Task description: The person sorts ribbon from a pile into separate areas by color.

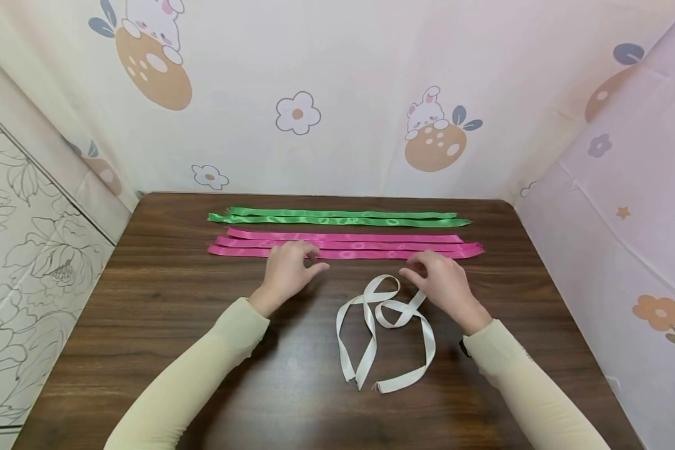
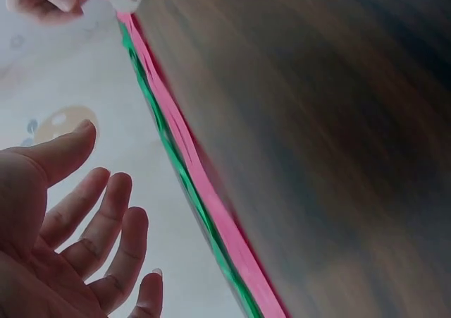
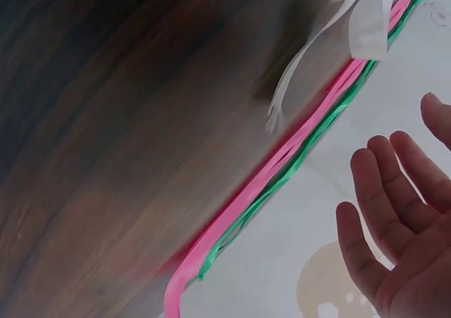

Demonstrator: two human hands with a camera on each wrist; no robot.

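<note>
White ribbon (image 1: 429,340) lies in loose, crossing loops on the table in front of the hands, its cut ends toward the person. My left hand (image 1: 285,275) hovers left of it with relaxed fingers and nothing in them; its fingertips overlap the lowest pink ribbon (image 1: 360,254) in the head view. On the other side, my right hand (image 1: 443,281) is just above one strand of the white ribbon, thumb and fingers apart. The right wrist view shows that palm empty, with white ribbon (image 3: 370,25) beyond it. Several pink ribbons lie straight, side by side.
Green ribbons (image 1: 337,220) stretch parallel behind the pink ones, near the back edge of the brown wooden table (image 1: 163,350). A patterned cloth (image 1: 349,150) hangs directly behind the table, and another cloth (image 1: 619,250) borders the right side.
</note>
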